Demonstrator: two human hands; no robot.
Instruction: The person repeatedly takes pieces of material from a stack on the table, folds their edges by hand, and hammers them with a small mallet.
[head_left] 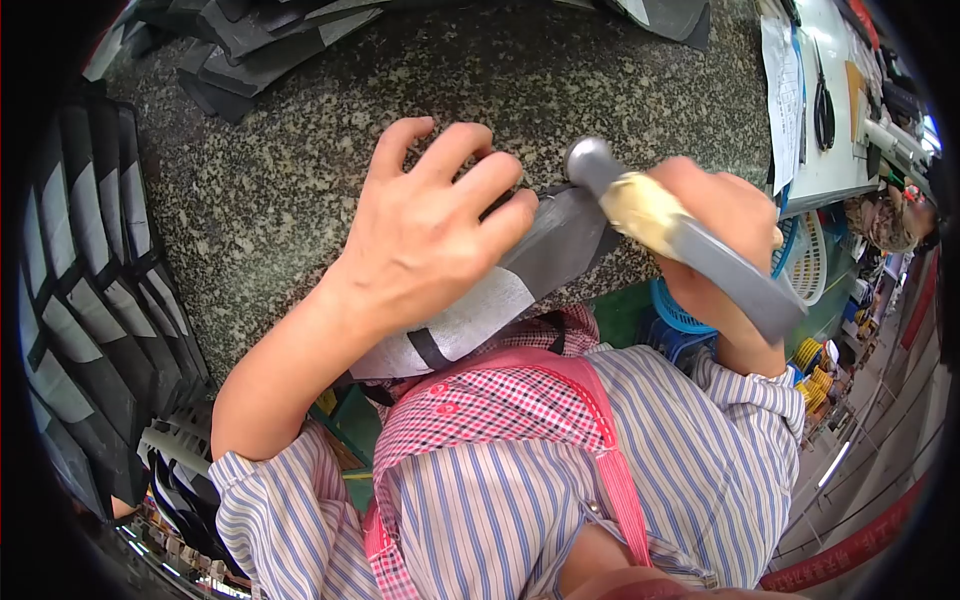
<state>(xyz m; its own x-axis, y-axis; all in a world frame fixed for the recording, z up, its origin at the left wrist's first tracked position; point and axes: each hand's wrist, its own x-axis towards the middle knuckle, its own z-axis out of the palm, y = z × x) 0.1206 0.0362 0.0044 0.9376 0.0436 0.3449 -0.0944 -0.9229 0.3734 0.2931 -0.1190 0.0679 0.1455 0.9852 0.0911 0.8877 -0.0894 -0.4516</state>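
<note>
Clearly, the right hand has its fingers clamped on a hammer, its rounded end near a dark panel at the near edge of the bench. The left hand's fingers curl apart over the panel; bare stone lies beyond, up to stacked pieces.

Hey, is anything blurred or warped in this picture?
Head view: the hammer and right hand look smeared, likely by motion, while the left hand looks fairly crisp; head view again: fisheye curvature bends the outer scene, with black corners.
</note>
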